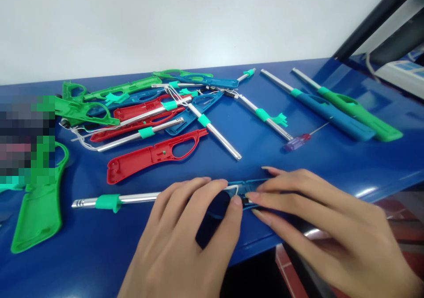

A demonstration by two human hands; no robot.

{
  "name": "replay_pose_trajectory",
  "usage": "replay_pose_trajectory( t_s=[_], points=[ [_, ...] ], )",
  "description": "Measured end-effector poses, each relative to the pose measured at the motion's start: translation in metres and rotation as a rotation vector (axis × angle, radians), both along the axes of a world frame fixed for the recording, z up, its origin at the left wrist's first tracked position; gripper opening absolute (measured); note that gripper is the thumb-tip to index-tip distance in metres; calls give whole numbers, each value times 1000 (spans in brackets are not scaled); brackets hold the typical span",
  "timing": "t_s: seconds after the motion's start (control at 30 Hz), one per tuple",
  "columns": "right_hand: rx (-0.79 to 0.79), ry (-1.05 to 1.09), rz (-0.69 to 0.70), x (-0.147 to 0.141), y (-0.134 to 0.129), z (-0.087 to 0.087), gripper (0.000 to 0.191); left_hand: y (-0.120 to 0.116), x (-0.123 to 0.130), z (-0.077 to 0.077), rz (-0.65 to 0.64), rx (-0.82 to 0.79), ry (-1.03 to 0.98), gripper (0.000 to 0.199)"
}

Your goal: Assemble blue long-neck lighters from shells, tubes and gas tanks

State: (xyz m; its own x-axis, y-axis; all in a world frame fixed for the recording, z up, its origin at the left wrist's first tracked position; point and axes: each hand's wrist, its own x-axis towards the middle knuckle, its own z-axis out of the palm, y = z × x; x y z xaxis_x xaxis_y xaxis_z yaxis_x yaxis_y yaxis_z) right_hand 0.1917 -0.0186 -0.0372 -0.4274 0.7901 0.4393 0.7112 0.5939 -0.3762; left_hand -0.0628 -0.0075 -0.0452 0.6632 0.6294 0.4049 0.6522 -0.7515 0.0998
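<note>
Near the table's front edge lies a blue gas lighter casing half, its hollow side up, partly hidden by my hands. My left hand is closed over its loop end, thumb and fingers gripping it. A metal lighter tube with a green collar sticks out to the left from under that hand. White wire bends up by the left thumb tip. My right hand has its fingertips together at the casing's other end, pinching a small black part inside it.
Behind lie red casing halves, green casing halves and several wired metal tubes. To the right are a screwdriver, an assembled blue lighter and an assembled green lighter. A white wall backs the blue table.
</note>
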Motion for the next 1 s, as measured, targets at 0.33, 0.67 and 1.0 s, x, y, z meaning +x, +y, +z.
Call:
replay_pose_trajectory(
  t_s=[0.33,0.67,1.0],
  points=[
    [7,-4,64,4,0,0,28,-7,4,0,40,-11,-60,33],
    [39,5,49,1,0,-3,26,-11,1,4,138,-2,-173,26],
    [35,-44,44,2,2,-1,24,-4,9,8,189,-97,-263,22]
  ],
)
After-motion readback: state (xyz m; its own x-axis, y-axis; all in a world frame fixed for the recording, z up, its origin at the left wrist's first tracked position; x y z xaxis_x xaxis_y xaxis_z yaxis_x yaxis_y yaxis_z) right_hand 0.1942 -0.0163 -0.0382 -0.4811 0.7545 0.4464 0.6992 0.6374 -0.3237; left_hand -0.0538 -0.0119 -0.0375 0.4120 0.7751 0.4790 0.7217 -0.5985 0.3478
